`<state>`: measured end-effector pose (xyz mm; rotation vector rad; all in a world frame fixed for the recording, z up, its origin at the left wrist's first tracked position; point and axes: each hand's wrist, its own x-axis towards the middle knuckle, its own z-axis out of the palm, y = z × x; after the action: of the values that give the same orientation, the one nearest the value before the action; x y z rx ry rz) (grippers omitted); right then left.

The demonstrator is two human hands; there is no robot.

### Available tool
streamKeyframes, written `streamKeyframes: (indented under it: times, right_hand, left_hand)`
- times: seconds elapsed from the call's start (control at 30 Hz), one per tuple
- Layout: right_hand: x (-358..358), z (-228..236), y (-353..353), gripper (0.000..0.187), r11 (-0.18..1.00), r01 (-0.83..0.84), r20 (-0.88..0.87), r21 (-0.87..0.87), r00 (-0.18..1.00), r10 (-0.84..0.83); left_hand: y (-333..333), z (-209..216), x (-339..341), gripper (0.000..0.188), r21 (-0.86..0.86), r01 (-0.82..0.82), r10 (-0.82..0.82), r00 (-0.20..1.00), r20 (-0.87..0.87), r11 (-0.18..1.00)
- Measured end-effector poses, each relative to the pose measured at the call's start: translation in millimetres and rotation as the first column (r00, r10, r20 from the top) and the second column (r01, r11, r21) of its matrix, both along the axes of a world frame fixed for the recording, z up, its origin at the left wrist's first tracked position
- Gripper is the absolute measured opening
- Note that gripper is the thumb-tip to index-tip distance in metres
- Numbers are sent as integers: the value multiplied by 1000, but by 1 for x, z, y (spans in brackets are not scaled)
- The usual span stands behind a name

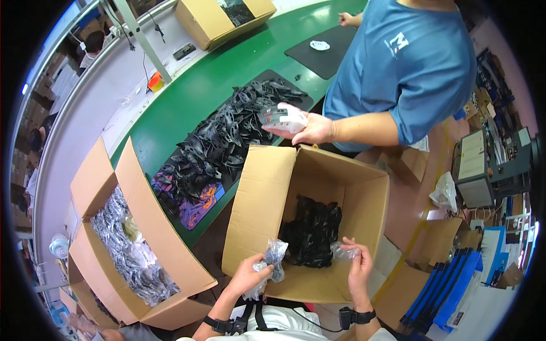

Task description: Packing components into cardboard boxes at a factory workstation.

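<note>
Head view: left fingers (264,274) pinched crumpled clear plastic (277,252) by the open carton (256,204) (probably light, floppy, kinda slippery, so bunched folds seemed the best grip), while right fingers (354,248) pinched a smaller clear wisp (342,252) over it.

One lg. white logo letter (400,41) w/ sm. illegible print by it, on co-worker's blue shirt (424,71).
</note>
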<state>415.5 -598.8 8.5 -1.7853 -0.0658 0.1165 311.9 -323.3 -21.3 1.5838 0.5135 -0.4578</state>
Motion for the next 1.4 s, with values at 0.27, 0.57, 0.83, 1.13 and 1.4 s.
streamKeyframes:
  times: [0.27,0.57,0.83,1.13,1.4]
  right_hand:
    - [3,-23,-29,16,992,-78,-393,-103,919,32]
    - [-10,-32,15,23,779,-529,-394,-337,831,393]
    - [-1,-41,16,18,876,-403,-666,-266,734,135]
    - [0,-37,21,10,906,-113,-411,-407,909,-71]
    - [4,-48,13,18,934,27,-322,-357,935,-150]
  left_hand:
    - [-19,-10,-1,45,143,7,-17,998,65,990]
    - [-53,-34,25,29,125,329,-351,902,251,936]
    - [-64,-71,38,31,38,383,-379,886,268,923]
    - [-69,-83,44,58,-44,290,-291,957,-10,956]
    - [-69,-92,52,42,-183,274,-280,960,-5,944]
